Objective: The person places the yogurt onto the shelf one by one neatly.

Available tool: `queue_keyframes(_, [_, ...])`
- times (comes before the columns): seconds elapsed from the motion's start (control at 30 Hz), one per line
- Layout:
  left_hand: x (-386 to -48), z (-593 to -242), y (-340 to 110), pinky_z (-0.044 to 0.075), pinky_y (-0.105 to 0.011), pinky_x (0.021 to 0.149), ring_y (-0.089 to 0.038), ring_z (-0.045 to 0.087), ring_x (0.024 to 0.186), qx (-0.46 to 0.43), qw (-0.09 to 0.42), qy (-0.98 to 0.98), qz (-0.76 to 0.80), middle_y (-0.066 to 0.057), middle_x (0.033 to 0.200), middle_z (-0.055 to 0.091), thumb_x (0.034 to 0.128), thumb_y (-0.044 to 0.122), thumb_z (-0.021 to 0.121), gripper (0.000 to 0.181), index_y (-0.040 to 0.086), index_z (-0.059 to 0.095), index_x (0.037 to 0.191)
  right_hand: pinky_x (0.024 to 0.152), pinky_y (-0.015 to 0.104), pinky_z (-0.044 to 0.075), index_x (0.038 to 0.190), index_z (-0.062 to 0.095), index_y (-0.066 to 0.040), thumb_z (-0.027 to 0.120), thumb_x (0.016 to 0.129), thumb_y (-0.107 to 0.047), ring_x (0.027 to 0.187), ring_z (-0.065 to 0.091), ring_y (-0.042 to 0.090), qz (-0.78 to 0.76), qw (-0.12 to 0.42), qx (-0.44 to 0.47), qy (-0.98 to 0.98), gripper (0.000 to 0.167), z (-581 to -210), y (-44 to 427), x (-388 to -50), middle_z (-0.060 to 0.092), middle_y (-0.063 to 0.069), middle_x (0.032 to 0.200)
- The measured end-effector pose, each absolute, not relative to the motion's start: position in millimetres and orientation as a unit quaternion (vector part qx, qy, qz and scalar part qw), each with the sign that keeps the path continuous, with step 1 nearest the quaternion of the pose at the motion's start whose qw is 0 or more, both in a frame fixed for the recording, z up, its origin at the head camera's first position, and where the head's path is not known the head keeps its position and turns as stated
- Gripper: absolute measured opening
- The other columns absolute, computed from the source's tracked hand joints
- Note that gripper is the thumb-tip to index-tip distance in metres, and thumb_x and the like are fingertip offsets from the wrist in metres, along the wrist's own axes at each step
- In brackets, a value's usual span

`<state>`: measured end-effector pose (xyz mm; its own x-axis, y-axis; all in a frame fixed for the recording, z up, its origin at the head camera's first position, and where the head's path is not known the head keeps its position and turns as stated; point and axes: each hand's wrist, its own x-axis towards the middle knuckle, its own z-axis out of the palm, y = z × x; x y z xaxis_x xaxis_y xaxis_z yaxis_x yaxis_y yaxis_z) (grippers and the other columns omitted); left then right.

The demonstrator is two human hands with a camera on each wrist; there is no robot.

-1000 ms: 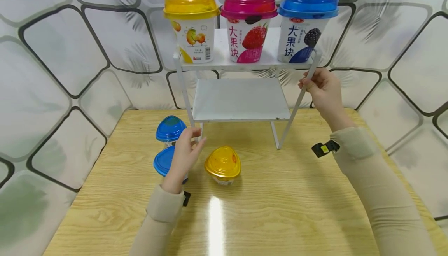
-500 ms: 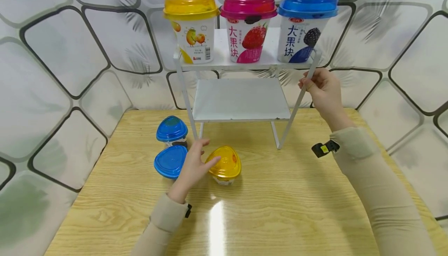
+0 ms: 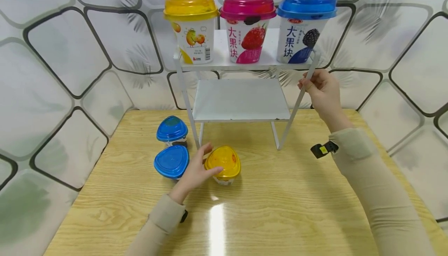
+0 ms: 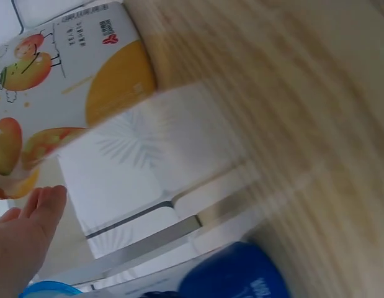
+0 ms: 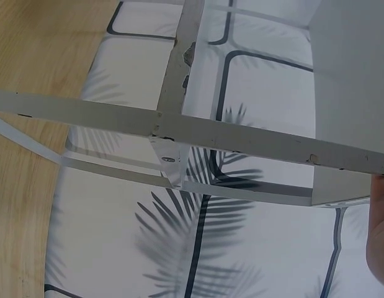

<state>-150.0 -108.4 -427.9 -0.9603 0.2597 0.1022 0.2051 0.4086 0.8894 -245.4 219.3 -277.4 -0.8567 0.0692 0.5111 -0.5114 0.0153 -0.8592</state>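
A yellow-lidded yogurt cup (image 3: 223, 163) stands upright on the table in front of the rack; its printed wall (image 4: 61, 81) fills the upper left of the left wrist view. My left hand (image 3: 196, 171) is at that cup's left side, fingers extended beyond it and thumb at the lid's front edge. Whether it touches cannot be told. My right hand (image 3: 323, 90) grips the right front post of the white two-tier rack (image 3: 241, 100), just below the top shelf. In the right wrist view only part of this hand (image 5: 379, 230) shows at the right edge.
Two blue-lidded cups stand left of my left hand, one farther back (image 3: 171, 128) and one nearer (image 3: 170, 162). On the top shelf are a yellow cup (image 3: 196, 34), a pink cup (image 3: 246, 34) and a blue cup (image 3: 301, 34). A patterned wall covering (image 3: 105, 42) rises behind.
My left hand has moved right, from beside the blue-lidded cups to the yellow-lidded cup, uncovering the nearer blue lid. The right hand stays on the post.
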Motion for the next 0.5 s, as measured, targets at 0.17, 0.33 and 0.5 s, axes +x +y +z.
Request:
queue_keyframes(0.17, [-150, -422, -111, 0.03, -0.045, 0.097, -0.032, 0.031, 0.122, 0.14, 0.083, 0.805, 0.57, -0.02, 0.135, 0.032, 0.0757, 0.012, 0.07, 0.081, -0.002, 0.019, 0.137, 0.067, 0.019, 0.048, 0.084, 0.057, -0.001, 0.052, 0.082, 0.012, 0.067, 0.059, 0.012, 0.679, 0.217, 0.17, -0.681, 0.014, -278, 219, -246, 0.06, 0.004, 0.073])
queue_keyframes(0.33, [-148, -413, -111, 0.026, -0.043, 0.099, -0.034, 0.03, 0.122, 0.149, 0.138, 0.782, 0.589, -0.024, 0.136, 0.027, 0.0764, 0.007, 0.069, 0.083, -0.007, 0.013, 0.136, 0.068, 0.019, 0.048, 0.084, 0.057, -0.001, 0.052, 0.083, 0.011, 0.069, 0.059, 0.012, 0.678, 0.215, 0.174, -0.681, 0.012, -279, 219, -246, 0.059, 0.004, 0.074])
queue_keyframes(0.5, [-157, -428, -114, 0.023, -0.044, 0.1, -0.033, 0.03, 0.122, 0.171, 0.16, 0.762, 0.604, -0.021, 0.139, 0.023, 0.0725, 0.012, 0.073, 0.09, -0.002, 0.013, 0.138, 0.068, 0.018, 0.048, 0.084, 0.057, -0.002, 0.052, 0.083, 0.01, 0.069, 0.059, 0.011, 0.664, 0.223, 0.167, -0.694, 0.013, -280, 220, -245, 0.059, 0.003, 0.074])
